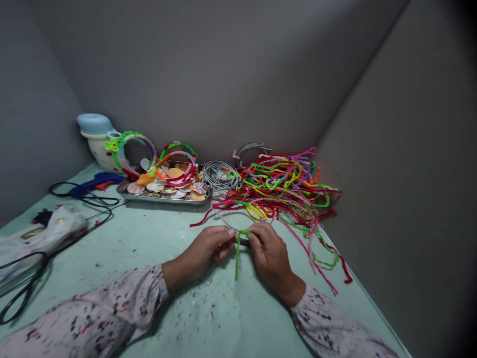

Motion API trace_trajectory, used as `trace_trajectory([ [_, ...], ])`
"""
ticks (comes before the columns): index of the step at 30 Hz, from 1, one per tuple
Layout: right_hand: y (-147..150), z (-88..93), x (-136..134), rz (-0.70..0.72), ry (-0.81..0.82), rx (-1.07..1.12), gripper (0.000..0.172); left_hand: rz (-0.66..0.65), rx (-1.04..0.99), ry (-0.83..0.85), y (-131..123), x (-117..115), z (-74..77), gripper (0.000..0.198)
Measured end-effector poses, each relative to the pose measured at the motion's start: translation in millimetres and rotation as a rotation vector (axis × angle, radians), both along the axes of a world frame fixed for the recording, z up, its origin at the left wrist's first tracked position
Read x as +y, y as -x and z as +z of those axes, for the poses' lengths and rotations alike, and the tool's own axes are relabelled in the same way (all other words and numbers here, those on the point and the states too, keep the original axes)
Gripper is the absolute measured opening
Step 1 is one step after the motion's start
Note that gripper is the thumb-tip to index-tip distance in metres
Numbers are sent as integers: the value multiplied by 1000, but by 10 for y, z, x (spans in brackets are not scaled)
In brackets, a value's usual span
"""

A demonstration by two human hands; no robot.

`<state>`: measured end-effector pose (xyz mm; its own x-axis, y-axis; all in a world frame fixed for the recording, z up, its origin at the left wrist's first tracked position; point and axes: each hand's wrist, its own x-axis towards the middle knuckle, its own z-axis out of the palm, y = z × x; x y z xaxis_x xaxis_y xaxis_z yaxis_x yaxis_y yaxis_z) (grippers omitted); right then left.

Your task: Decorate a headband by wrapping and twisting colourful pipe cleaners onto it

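- Left hand [210,244], frame centre: fingers pinched on thin wire hoop [223,219].
- Right hand [269,251]: gripping green pipe cleaner [237,253] on hoop.
- Pipe-cleaner pile [286,186] just behind, centre right.

Soft, even overhead light keeps the table [149,238] in front of the tray [164,197] bright, with faint shadows under the left hand [208,248] and right hand [270,256], whose green pipe cleaner [237,256] looks sharp, while far right of the tray the frame's corners darken and the walls bow.
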<state>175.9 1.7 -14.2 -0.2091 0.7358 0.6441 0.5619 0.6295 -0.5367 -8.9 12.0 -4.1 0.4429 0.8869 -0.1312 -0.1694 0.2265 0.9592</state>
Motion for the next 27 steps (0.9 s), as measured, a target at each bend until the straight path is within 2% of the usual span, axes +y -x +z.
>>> trace_trajectory([
  [3, -3, 6, 18, -50, 51, 51, 10, 148, 184, -178, 9, -26, 31, 20],
  [7, 2, 15, 10, -25, 75, 51, 10, 418, 439, -657, 26, -82, 47, 11],
  [10, 9, 19, -10, 26, 63, 34, 10, 466, 508, -882, 28, -109, 37, 22],
  [13, 16, 26, -28, 52, 67, 22, 11, 433, 519, -927, 24, -101, 23, 25],
  [27, 19, 28, -36, 59, 73, -10, 11, 340, 524, -898, 38, -45, -30, 8],
])
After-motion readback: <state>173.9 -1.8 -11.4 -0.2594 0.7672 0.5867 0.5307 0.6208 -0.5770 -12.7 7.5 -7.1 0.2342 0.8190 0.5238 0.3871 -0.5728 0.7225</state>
